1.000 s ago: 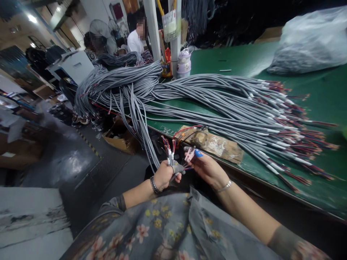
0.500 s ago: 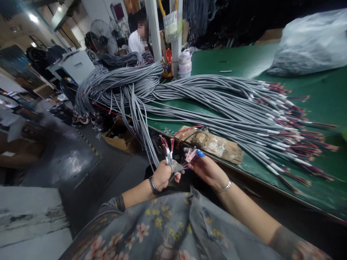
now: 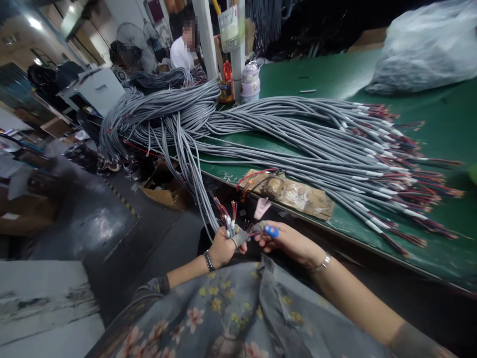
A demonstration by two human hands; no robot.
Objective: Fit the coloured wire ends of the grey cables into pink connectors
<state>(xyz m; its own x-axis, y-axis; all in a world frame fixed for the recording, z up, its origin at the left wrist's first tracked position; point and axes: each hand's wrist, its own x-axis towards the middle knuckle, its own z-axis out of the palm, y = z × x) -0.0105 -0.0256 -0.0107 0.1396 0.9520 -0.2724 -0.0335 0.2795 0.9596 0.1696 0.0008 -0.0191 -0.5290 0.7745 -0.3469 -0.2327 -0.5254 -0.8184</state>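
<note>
Green tabletop [image 3: 335, 74] fills the right of a cluttered workshop; behind it I see 1 person in white [image 3: 181, 53] near a fan [image 3: 130, 40]. Gray cables [image 3: 160, 102] spread across it, bare-wired ends toward the right, below a plastic bag [image 3: 428, 49]. Before its front edge, my left hand [image 3: 223, 248] has fingers wrapped around cable ends [image 3: 230, 228]; my right hand's [image 3: 288, 242] fingers sit narrow beside them, and I cannot tell what they pinch.

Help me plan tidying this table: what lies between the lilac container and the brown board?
Grey cables run across the green table between the lilac container and the brown board, as the head view shows.
</note>
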